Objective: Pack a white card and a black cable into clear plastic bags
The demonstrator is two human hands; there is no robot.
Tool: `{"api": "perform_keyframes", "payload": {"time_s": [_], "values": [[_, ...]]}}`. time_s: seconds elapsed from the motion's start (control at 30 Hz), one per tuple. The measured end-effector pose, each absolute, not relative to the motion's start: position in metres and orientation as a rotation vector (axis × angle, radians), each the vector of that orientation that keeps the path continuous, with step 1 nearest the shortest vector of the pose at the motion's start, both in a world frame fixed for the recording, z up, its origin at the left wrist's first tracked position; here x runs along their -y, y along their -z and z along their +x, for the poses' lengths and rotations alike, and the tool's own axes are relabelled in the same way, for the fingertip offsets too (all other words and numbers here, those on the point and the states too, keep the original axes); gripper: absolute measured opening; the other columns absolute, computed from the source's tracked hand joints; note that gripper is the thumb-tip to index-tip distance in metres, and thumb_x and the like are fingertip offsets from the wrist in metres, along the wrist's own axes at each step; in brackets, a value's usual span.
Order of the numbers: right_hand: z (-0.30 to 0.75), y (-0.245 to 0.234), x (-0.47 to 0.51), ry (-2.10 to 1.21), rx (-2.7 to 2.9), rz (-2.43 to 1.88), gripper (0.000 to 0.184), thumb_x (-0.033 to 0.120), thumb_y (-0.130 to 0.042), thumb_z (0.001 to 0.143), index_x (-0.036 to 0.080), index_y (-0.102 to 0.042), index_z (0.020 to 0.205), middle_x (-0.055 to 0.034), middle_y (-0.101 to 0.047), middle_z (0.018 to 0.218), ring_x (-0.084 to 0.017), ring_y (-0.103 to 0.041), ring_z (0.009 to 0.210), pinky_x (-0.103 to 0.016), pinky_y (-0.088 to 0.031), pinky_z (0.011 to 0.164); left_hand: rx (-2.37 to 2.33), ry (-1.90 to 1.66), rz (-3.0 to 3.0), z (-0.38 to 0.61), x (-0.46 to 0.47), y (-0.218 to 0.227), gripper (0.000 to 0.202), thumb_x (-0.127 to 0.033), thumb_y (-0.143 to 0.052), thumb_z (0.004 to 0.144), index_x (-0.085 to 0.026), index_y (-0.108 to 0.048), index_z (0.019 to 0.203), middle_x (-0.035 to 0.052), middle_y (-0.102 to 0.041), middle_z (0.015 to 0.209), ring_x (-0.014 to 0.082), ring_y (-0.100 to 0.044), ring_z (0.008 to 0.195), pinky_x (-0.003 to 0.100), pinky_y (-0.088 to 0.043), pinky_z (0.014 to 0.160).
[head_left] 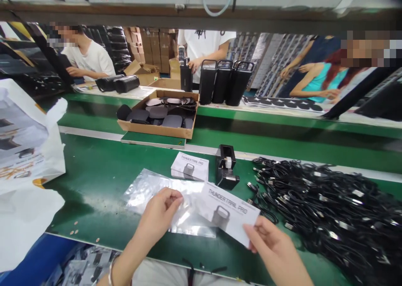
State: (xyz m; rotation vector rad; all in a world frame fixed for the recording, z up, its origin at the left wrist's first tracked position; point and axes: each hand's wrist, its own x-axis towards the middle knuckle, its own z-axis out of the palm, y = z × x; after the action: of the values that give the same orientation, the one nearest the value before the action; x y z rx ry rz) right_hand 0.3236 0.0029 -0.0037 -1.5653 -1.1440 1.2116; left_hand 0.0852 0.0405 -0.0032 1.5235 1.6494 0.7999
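My left hand [160, 217] is closed in a pinch on the edge of a clear plastic bag [150, 194] that lies on the green table. My right hand [266, 240] grips the lower right corner of a white printed booklet [229, 212] marked "Thunder Trail Pro". The booklet's left end lies at the mouth of the bag, between my two hands. A small stack of the same booklets [190, 166] sits just behind, next to a black tape dispenser [226, 166].
A big heap of black cables [329, 210] fills the right of the table. A cardboard tray [138, 127] of dark parts rides the green belt beyond. White printed bags [25, 152] pile at left. Black speakers [222, 81] and other workers stand across the line.
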Motion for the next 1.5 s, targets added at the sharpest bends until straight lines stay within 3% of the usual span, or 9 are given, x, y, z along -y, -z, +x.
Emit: {"api": "perform_keyframes", "payload": {"time_s": [0.2,0.43,0.7,1.03,1.2,1.5], "values": [[0.345,0.023,0.006,-1.277,1.152,-1.624,0.034,0.051,-0.059,0.067,0.018,-0.056,0.066,0.0017,-0.05,0.05,-0.014,-0.048,0.049,-0.024,-0.039,0.048,-2.017,-0.476,1.841,0.105,-0.041,0.014,0.016,-0.037,-0.058,0.072,-0.021,-0.062,0.071,0.0008,-0.058,0.075,0.0182,-0.056,0.067,0.027,-0.036,0.059],[0.334,0.032,0.006,-1.328,1.131,-1.571,0.037,0.053,-0.06,0.066,0.017,-0.056,0.064,0.0018,-0.05,0.048,-0.013,-0.047,0.047,-0.023,-0.039,0.047,-1.961,-0.44,1.94,0.106,-0.034,0.011,0.028,-0.028,-0.04,0.084,-0.021,-0.06,0.067,0.0002,-0.057,0.072,0.0149,-0.054,0.065,0.026,-0.036,0.06],[0.317,0.025,0.001,-1.368,1.053,-1.515,0.036,0.053,-0.058,0.068,0.017,-0.052,0.067,0.0014,-0.052,0.051,-0.013,-0.049,0.049,-0.023,-0.04,0.049,-1.895,-0.439,2.078,0.107,-0.028,0.01,0.033,-0.024,-0.03,0.087,-0.02,-0.055,0.066,0.0015,-0.052,0.071,0.0159,-0.054,0.066,0.028,-0.039,0.061],[0.302,0.036,0.009,-1.256,1.038,-1.566,0.036,0.053,-0.056,0.069,0.018,-0.05,0.062,0.0022,-0.051,0.048,-0.013,-0.048,0.047,-0.022,-0.039,0.046,-1.841,-0.562,2.09,0.106,-0.021,0.017,0.032,-0.028,-0.031,0.089,-0.022,-0.059,0.075,0.0015,-0.055,0.073,0.0159,-0.057,0.068,0.027,-0.042,0.062],[0.312,0.039,0.019,-1.562,1.005,-1.605,0.038,0.053,-0.061,0.063,0.018,-0.048,0.058,0.003,-0.052,0.037,-0.009,-0.043,0.032,-0.019,-0.034,0.037,-1.835,-0.684,2.052,0.106,-0.019,0.025,0.019,-0.028,-0.037,0.087,-0.022,-0.055,0.091,0.0021,-0.057,0.08,0.0179,-0.058,0.072,0.028,-0.045,0.065],[0.32,0.025,0.0,-1.653,1.141,-1.592,0.031,0.044,-0.057,0.072,0.015,-0.049,0.062,0.0042,-0.053,0.038,-0.004,-0.039,0.03,-0.014,-0.027,0.035,-1.715,-0.618,2.116,0.106,-0.019,0.03,0.015,-0.033,-0.051,0.08,-0.02,-0.059,0.083,0.0036,-0.057,0.082,0.021,-0.057,0.078,0.033,-0.046,0.07]]}}
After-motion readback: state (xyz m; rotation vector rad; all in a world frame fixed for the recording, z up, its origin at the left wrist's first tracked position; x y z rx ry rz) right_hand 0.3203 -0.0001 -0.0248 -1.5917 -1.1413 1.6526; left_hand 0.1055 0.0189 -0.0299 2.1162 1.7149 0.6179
